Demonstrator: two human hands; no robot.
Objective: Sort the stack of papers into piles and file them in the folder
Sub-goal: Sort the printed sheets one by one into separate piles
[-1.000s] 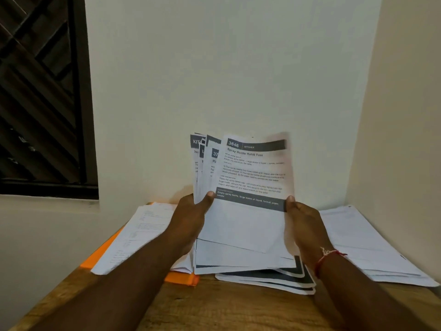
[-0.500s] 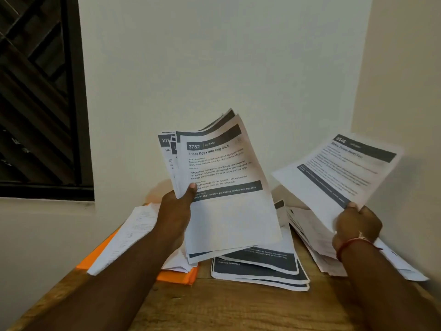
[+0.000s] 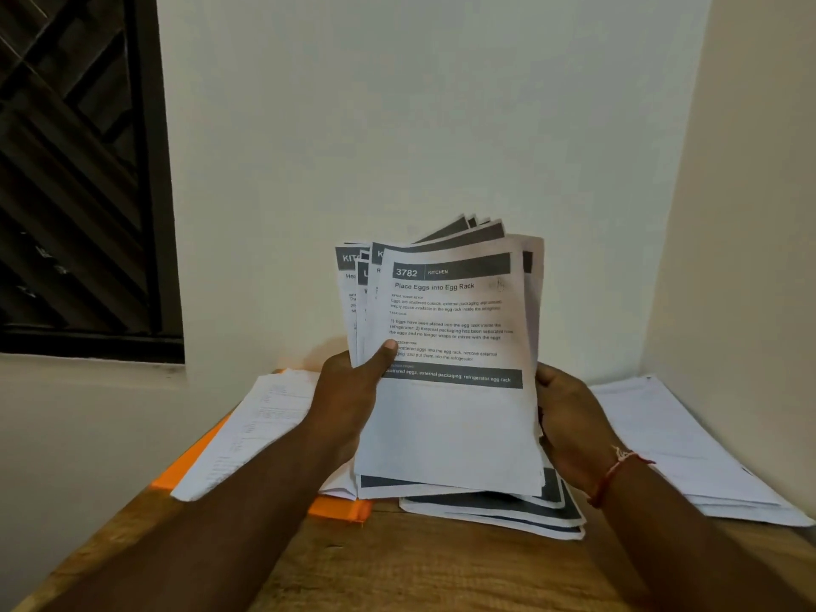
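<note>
My left hand (image 3: 353, 390) grips a fanned stack of printed sheets (image 3: 450, 408) upright above the table, thumb on the front sheet headed "3782 Kitchen, Place Eggs into Egg Rack". My right hand (image 3: 569, 417) holds the stack's right edge, its fingers hidden behind the paper. Under the stack lies a pile of sheets with dark bands (image 3: 530, 514). A pile of white sheets (image 3: 671, 443) lies at the right. Another pile of sheets (image 3: 251, 430) lies at the left on an orange folder (image 3: 335, 507).
The wooden table (image 3: 397, 567) stands in a corner, with white walls behind and on the right. A dark window with a lattice (image 3: 75, 170) is at the upper left. Bare wood shows at the front of the table.
My right hand laid sheet 3646 on the right pile and came back to the right edge of the held stack. Sheet 3782 is now the front sheet.
</note>
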